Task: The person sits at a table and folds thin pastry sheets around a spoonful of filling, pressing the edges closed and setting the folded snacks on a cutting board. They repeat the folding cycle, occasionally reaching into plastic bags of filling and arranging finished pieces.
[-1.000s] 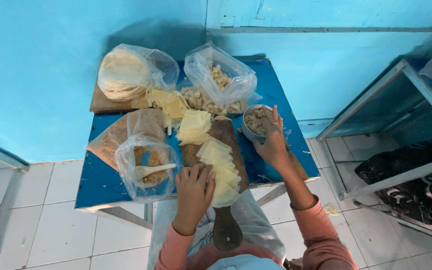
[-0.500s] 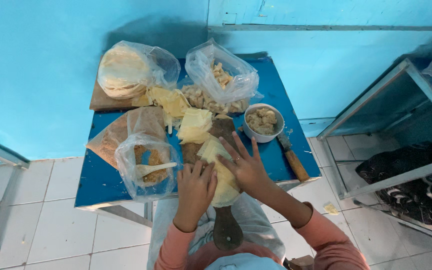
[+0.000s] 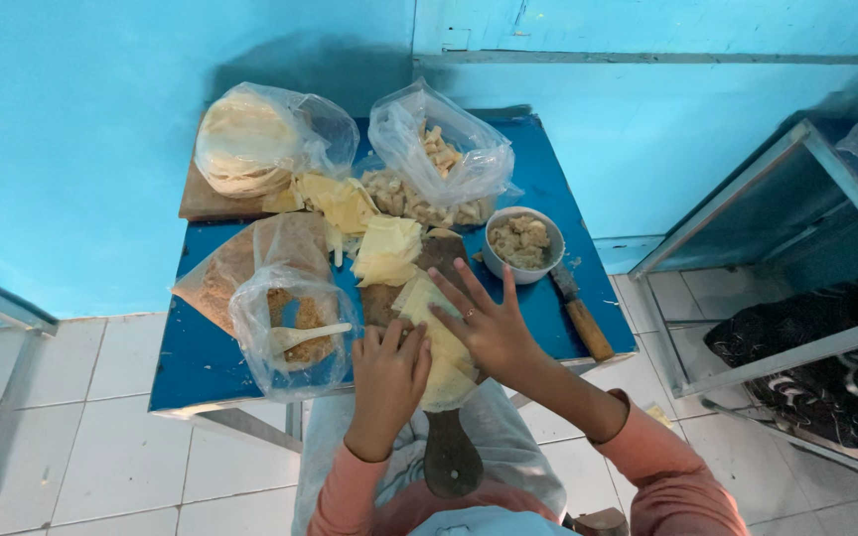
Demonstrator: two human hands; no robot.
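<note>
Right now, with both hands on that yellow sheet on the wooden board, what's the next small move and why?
Probably press and fold the sheet: the right hand lies spread flat on the pale yellow sheet, the left hand curls at its near edge, and both rest over the wooden board.

Light even, cool, moderately bright; the whole scene carries a blue cast off the painted wall (image 3: 71, 149). Soft dark shadow sits on the wall behind the two clear plastic bags (image 3: 439, 149), so light falls from the camera's side. Mild sheen on the plastic, no harsh glare. Right-hand shelf frame (image 3: 747, 199) reads dimmer. Wide-angle lens bends straight lines toward the edges. Focus fair at centre; fine detail slightly soft throughout.
</note>
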